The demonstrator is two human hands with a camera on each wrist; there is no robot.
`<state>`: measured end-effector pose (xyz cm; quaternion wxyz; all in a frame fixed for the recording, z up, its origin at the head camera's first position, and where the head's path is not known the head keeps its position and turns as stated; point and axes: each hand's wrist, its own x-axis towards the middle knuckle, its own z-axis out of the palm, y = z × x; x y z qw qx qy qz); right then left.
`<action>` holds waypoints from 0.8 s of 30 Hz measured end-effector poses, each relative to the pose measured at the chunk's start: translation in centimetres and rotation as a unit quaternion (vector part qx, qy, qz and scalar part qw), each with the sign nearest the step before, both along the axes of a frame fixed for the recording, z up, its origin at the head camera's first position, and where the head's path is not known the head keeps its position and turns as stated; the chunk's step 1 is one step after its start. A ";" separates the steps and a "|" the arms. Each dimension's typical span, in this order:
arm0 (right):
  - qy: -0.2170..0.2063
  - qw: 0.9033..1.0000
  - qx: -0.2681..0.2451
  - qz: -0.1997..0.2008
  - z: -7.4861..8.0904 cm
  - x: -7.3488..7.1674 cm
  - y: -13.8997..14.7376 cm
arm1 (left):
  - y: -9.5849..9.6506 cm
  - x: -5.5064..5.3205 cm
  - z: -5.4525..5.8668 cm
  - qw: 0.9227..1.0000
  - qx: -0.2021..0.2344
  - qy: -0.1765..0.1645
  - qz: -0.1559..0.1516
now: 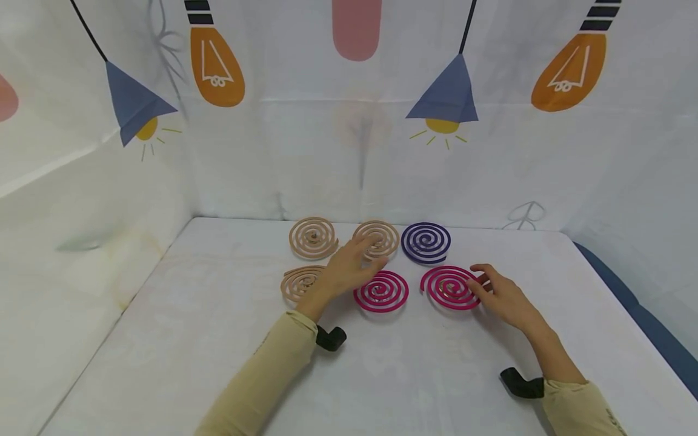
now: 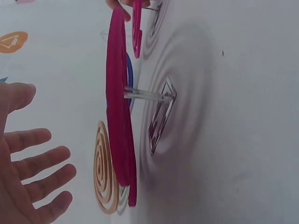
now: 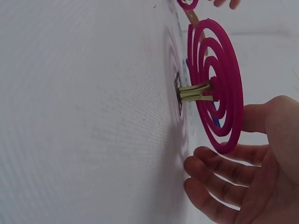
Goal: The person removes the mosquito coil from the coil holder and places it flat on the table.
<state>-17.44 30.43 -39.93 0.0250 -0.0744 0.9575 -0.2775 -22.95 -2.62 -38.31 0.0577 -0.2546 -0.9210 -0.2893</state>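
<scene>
My right hand (image 1: 504, 300) is at the right rim of a pink mosquito coil (image 1: 450, 288), its thumb (image 3: 256, 118) overlapping the top edge and its curled fingers around the side. Pale green prongs (image 3: 198, 92) of a small stand hold that coil above the table. The left hand (image 1: 349, 269), fingers spread, hovers over the middle of the group, between a tan coil (image 1: 389, 242) behind and another pink coil (image 1: 381, 291) in front. Nothing is in its grasp. In the left wrist view, the nearer pink coil (image 2: 117, 107) sits level on a metal stand (image 2: 162, 114).
Another tan coil (image 1: 313, 238) and a dark blue coil (image 1: 426, 243) flank the middle one in the back row. The left arm partly covers a front tan coil (image 1: 297, 283). A white patterned curtain (image 1: 305, 151) rises behind the white table (image 1: 191, 339).
</scene>
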 end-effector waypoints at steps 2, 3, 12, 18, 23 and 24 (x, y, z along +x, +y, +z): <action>0.005 1.000 -0.001 0.002 0.0 0.0 0.0 | 0.4 0.0 0.0 1.000 0.011 -0.013 -0.009; 0.007 1.000 -0.001 0.003 0.0 0.0 0.1 | 0.5 0.0 0.0 1.000 0.014 -0.016 -0.011; 0.018 1.000 0.003 0.006 -0.1 0.0 0.1 | 1.9 0.0 -0.1 1.000 0.002 -0.007 -0.023; 0.015 1.000 0.001 0.004 0.0 0.0 0.0 | 2.7 0.1 -0.1 0.999 -0.011 -0.002 -0.041; 0.008 1.000 0.003 0.001 -0.2 0.0 0.2 | 3.6 0.2 -0.1 0.998 -0.018 0.006 -0.058; 0.007 1.000 0.003 0.001 -0.2 0.0 0.2 | 3.7 0.2 -0.1 0.998 -0.020 0.007 -0.059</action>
